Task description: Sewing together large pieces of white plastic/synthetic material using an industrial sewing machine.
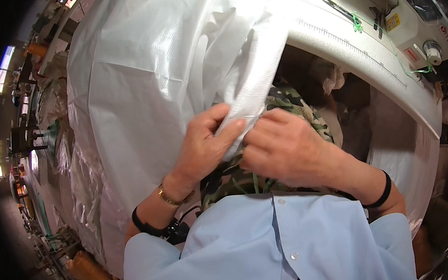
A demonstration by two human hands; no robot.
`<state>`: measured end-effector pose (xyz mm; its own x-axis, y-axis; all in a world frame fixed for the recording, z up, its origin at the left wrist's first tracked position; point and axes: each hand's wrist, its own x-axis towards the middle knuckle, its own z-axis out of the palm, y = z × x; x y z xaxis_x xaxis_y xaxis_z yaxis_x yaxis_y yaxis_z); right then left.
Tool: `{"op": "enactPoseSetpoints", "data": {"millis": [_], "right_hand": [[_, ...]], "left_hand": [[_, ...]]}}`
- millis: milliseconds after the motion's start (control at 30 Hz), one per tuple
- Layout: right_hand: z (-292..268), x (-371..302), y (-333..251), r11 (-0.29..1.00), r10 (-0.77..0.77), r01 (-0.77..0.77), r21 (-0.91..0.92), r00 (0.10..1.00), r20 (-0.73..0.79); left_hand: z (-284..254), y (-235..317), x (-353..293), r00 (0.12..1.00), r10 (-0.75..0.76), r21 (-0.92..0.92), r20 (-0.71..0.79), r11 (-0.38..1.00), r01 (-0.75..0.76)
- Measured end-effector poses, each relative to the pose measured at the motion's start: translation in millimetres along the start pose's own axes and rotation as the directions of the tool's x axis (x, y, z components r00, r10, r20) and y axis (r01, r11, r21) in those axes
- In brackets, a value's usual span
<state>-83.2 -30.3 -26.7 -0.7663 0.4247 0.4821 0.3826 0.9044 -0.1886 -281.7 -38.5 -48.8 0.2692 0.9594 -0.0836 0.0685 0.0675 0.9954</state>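
Observation:
A large white woven plastic sheet hangs off the table and gathers in folds over my lap. One folded strip of it runs down from the table edge to my hands. My left hand is closed on this strip, thumb on top. Right beside it, my right hand is curled with its fingertips pinched at the strip's edge; the fingers hide exactly what lies between them. The two hands almost touch, just above my camouflage-patterned trousers.
A white work table with a printed ruler scale curves across the upper right. On it lie a pair of dark metal snips and green thread. A sewing machine stands at the far right. Crumpled clear plastic lies at left.

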Motion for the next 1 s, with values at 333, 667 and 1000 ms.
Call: {"op": "enactPoseSetpoints", "data": {"millis": [333, 667, 1000], "right_hand": [[69, 123, 122, 0.723, 0.543, -0.518, 0.457, 0.835, 0.088], [134, 72, 91, 0.716, 0.488, -0.342, 0.609, 0.869, -0.086], [9, 6, 78, 0.976, 0.189, -0.213, 0.042, 0.930, 0.317]], "left_hand": [[-28, 181, 40, 0.767, 0.564, 0.806, 0.306, 0.275, -0.525], [-36, 80, 19, 0.756, 0.286, 0.758, 0.589, 0.130, -0.640], [-22, -35, 2, 0.689, 0.682, 0.892, 0.244, 0.121, -0.436]]}}
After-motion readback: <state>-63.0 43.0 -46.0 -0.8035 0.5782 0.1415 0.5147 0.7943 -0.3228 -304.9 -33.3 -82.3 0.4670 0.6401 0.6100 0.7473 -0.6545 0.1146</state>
